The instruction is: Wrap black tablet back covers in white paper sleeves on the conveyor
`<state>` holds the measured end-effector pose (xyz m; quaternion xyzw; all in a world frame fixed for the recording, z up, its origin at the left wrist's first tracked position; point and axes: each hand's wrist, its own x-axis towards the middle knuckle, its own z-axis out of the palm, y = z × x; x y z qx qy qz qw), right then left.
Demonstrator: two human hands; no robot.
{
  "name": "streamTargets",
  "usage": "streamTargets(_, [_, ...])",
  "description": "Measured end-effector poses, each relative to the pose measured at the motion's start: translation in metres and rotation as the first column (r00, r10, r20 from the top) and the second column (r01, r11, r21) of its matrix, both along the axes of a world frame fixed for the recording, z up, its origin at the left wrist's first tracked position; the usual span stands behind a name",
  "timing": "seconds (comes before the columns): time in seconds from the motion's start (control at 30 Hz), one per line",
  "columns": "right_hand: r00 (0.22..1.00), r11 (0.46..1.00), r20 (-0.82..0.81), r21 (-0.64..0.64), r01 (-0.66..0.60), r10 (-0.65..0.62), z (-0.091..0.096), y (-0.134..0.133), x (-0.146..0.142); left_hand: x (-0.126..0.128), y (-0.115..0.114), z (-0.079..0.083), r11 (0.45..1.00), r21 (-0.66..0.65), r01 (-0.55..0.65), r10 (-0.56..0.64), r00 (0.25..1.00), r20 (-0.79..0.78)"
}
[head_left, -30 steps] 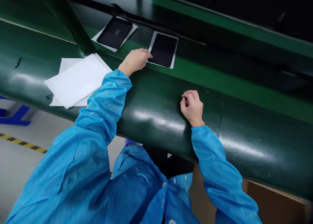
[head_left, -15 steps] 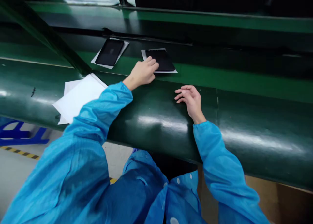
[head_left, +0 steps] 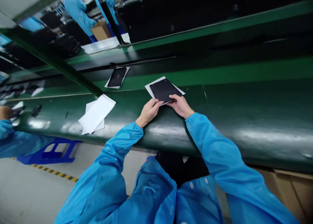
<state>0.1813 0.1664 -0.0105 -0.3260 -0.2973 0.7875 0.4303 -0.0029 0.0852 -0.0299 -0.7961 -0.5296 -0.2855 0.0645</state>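
A flat black panel (head_left: 164, 90) lies on a white sheet (head_left: 149, 87) at the near edge of the green conveyor belt (head_left: 220, 76). My left hand (head_left: 149, 110) pinches the panel's near left corner, fingers closed on it. The near right edge is gripped by my right hand (head_left: 180, 105). Both of my arms are in blue sleeves. A second black panel (head_left: 116, 77) on its own white sheet rests farther back on the belt to the left.
A small stack of white sheets (head_left: 96, 113) lies on the dark green bench (head_left: 244, 119) to my left. A co-worker's blue sleeve (head_left: 14, 139) and hand are at the far left. A blue stool (head_left: 49, 154) stands below, and cardboard (head_left: 293, 188) shows at lower right.
My left hand has drawn the panel and its sheet off the belt toward me. My right hand has come up from the bench and taken the panel's right edge. The view has swung wider.
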Motion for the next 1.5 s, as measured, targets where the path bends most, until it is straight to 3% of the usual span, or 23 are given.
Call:
streamTargets(0.13, [0.998,0.998,0.038,0.020,-0.053,0.052,0.003,-0.001,0.011,-0.006,-0.006,-0.004,0.999,0.037,-0.037,0.037,0.999,0.011])
streamTargets(0.27, [0.999,0.999,0.049,0.046,-0.003,0.001,0.001,0.004,0.042,-0.022,-0.030,-0.001,0.995,-0.071,-0.065,0.068,0.997,0.041])
streamTargets(0.33, [0.994,0.996,0.097,0.078,0.043,-0.051,-0.002,0.009,0.066,-0.037,-0.048,0.004,0.984,-0.159,-0.075,0.082,0.996,0.038])
streamTargets(0.47, [0.964,0.986,0.214,0.091,0.138,-0.155,-0.007,0.020,0.117,-0.077,-0.078,0.015,0.934,-0.291,-0.207,0.231,0.971,0.053])
streamTargets(0.57, [0.949,0.978,0.234,0.072,0.198,-0.210,-0.009,0.024,0.142,-0.106,-0.086,0.025,0.913,-0.329,-0.241,0.274,0.960,0.058])
streamTargets(0.67, [0.954,0.975,0.205,0.083,0.204,-0.217,-0.009,0.026,0.148,-0.120,-0.082,0.038,0.913,-0.303,-0.272,0.281,0.960,-0.015])
streamTargets(0.73, [0.961,0.978,0.187,0.078,0.194,-0.205,-0.007,0.026,0.147,-0.112,-0.078,0.048,0.930,-0.221,-0.295,0.292,0.955,-0.044])
streamTargets(0.8, [0.965,0.978,0.167,0.065,0.196,-0.204,-0.006,0.026,0.146,-0.087,-0.077,0.057,0.953,-0.182,-0.244,0.241,0.970,-0.038])
streamTargets(0.87, [0.965,0.976,0.149,0.060,0.209,-0.216,-0.005,0.026,0.146,-0.048,-0.081,0.062,0.959,-0.259,-0.115,0.104,0.993,-0.055])
streamTargets(0.93, [0.966,0.974,0.133,0.061,0.217,-0.223,-0.005,0.026,0.148,-0.005,-0.086,0.064,0.922,-0.387,-0.002,-0.041,0.994,-0.101])
streamTargets(1.07, [0.969,0.974,0.107,0.068,0.215,-0.221,-0.005,0.026,0.151,0.054,-0.087,0.059,0.883,-0.467,0.051,-0.148,0.974,-0.172])
streamTargets(1.17, [0.968,0.970,0.082,0.070,0.232,-0.238,-0.006,0.028,0.152,0.062,-0.078,0.052,0.895,-0.445,0.038,-0.145,0.967,-0.209])
streamTargets(1.5, [0.955,0.952,0.008,0.083,0.295,-0.297,-0.008,0.034,0.154,0.057,-0.042,0.042,0.915,-0.402,-0.046,-0.063,0.966,-0.253])
